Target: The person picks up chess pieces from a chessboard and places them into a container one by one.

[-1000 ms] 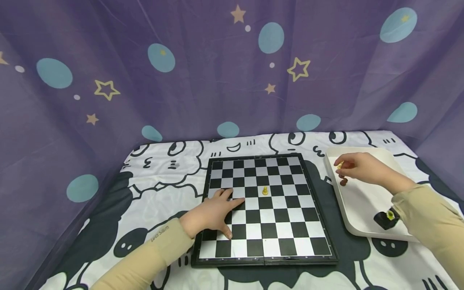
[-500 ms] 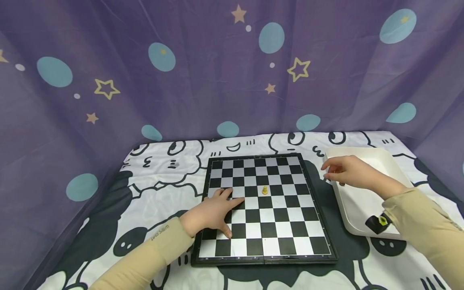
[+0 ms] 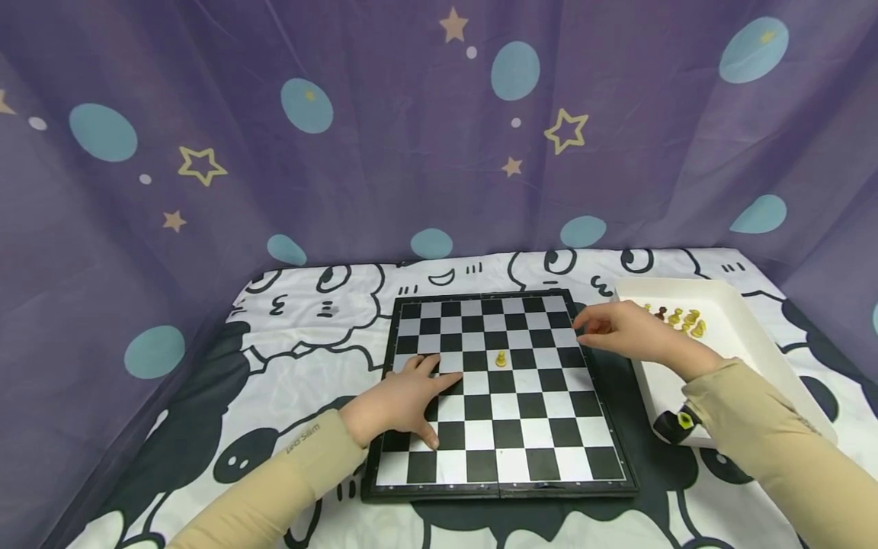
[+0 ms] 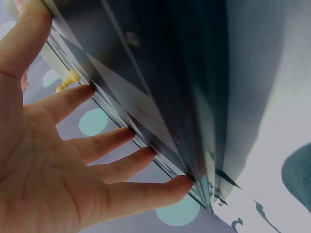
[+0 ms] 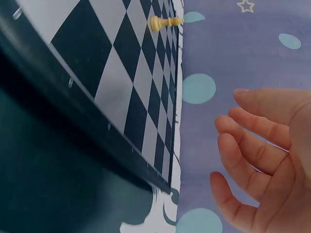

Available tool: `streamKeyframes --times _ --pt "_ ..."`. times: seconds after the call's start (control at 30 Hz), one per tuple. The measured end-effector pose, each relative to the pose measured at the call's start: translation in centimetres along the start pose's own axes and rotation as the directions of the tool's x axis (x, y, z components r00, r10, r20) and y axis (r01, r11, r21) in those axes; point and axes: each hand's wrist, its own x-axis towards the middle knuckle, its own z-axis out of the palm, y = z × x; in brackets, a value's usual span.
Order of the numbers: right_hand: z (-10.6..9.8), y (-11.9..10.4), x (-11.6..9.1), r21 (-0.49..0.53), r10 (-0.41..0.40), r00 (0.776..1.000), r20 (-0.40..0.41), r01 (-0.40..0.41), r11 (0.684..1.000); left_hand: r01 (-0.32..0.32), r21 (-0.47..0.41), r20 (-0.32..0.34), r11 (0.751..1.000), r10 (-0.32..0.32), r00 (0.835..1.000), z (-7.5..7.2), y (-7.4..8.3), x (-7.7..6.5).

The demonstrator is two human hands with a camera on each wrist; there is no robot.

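Observation:
The black-framed chessboard [image 3: 509, 437] lies on the cloth with one yellow pawn [image 3: 501, 359] standing near its middle. On the left side of the board rests my left hand [image 3: 403, 406], its fingers spread; the left wrist view shows the fingertips [image 4: 127, 134] touching the surface. My right hand [image 3: 627, 329] hovers between the board's right edge and the white tray [image 3: 749, 385]. In the right wrist view its fingers [image 5: 232, 150] are loosely bent, and nothing shows between them. The pawn [image 5: 164, 23] also appears beyond the board's near edge there.
Several yellow chess pieces [image 3: 694, 322] and a dark brown piece [image 3: 661, 313] lie in the far part of the tray. The right forearm crosses over the tray. A purple curtain [image 3: 411, 152] hangs behind the patterned cloth [image 3: 309, 396].
My right hand has moved left from above the tray toward the board's right edge, uncovering the pieces in the tray. The left hand and the pawn have stayed in place.

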Motion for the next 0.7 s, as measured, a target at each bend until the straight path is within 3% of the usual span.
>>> streamKeyframes --times 0.7 --pt "3.4 -2.5 3.5 0.065 -0.097 0.994 0.04 0.094 0.993 -0.002 -0.002 -0.017 1.0 0.002 1.0 0.1 -0.1 -0.1"
